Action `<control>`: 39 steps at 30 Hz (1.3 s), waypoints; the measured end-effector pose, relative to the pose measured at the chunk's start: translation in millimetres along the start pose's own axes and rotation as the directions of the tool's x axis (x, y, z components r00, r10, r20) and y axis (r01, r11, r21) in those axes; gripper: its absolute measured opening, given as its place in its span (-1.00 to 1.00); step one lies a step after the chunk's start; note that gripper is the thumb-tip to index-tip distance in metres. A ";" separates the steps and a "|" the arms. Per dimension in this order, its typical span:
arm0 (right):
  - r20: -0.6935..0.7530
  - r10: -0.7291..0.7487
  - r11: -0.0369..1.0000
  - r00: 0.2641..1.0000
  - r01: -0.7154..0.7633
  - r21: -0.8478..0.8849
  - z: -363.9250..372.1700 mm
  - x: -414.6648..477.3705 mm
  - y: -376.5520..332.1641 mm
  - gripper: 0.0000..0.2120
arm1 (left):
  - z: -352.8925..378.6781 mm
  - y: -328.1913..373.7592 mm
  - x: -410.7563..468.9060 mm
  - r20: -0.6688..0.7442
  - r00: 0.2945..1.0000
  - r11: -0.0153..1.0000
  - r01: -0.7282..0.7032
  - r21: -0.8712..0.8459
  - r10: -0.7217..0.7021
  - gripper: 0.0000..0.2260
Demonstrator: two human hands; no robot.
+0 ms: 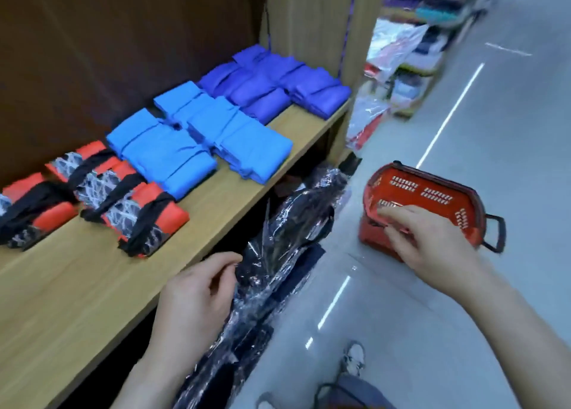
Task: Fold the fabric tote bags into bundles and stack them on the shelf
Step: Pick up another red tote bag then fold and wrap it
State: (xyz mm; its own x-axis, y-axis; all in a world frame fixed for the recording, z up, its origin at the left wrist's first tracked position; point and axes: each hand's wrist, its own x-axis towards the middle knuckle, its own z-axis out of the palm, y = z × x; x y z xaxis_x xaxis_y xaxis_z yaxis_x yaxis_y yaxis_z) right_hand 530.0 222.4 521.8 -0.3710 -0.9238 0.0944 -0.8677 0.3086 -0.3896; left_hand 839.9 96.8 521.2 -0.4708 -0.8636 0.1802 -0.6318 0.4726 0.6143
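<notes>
Tote bundles [197,137] lie on the shelf [77,285] in 3 colours, long axes back to front. My left hand [197,291] hangs loosely curled, empty. My right hand [432,242] touches the red basket [432,189], grip unclear.

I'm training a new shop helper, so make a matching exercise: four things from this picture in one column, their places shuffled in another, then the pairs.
1 dark blue folded fabric bundles
2 light blue folded fabric bundles
3 red plastic basket
4 clear-wrapped dark packs

A on the floor
B middle of the wooden shelf
C below the shelf
D far end of the shelf

Pairs: 1-D, 2-B, 3-A, 4-C
</notes>
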 end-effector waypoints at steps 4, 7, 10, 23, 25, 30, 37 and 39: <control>-0.174 0.334 0.931 0.926 -0.295 0.217 -13.7 -33.6 95.0 -0.70 | 79.5 54.7 30.7 0.134 0.991 0.992 0.004 -0.123 0.013 -0.76; -0.212 0.513 0.844 0.832 -0.442 0.305 -28.4 -48.6 168.4 -0.73 | 147.3 97.1 59.8 0.210 0.975 0.985 -0.036 -0.167 0.071 -0.69; -0.191 0.598 0.789 0.778 -0.529 0.313 -40.0 -60.8 231.5 -0.69 | 211.4 136.0 88.3 0.313 0.941 0.981 -0.077 -0.178 0.131 -0.70; 0.055 0.737 0.636 0.674 -0.718 0.282 -3.8 5.5 416.0 -0.63 | 459.7 215.5 234.7 0.612 0.785 0.960 0.238 -0.146 -0.101 -0.76; 0.092 0.748 0.617 0.657 -0.740 0.268 19.1 37.0 448.0 -0.62 | 507.4 216.8 265.1 0.637 0.759 0.949 0.282 -0.142 -0.131 -0.76; 0.159 0.767 0.581 0.622 -0.778 0.239 92.7 121.8 544.2 -0.62 | 641.3 200.0 336.3 0.684 0.706 0.961 0.275 -0.028 -0.182 -0.82; 0.266 0.836 0.362 0.480 -0.847 0.389 283.1 217.1 709.9 -0.67 | 868.8 120.6 381.3 0.720 0.655 0.973 0.169 0.158 -0.230 -0.84; 0.351 0.858 0.190 0.376 -0.866 0.463 357.3 228.5 752.2 -0.63 | 936.8 91.1 377.2 0.751 0.595 0.958 0.196 0.212 -0.287 -0.81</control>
State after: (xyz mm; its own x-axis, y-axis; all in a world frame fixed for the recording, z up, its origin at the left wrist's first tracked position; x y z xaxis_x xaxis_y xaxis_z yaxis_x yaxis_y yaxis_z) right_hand -89.3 162.5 -77.0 -0.7677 -0.1624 -0.6199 0.3091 0.7537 -0.5801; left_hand 27.9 -21.7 -74.5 -0.5608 -0.5176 -0.6462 -0.8274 0.3208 0.4610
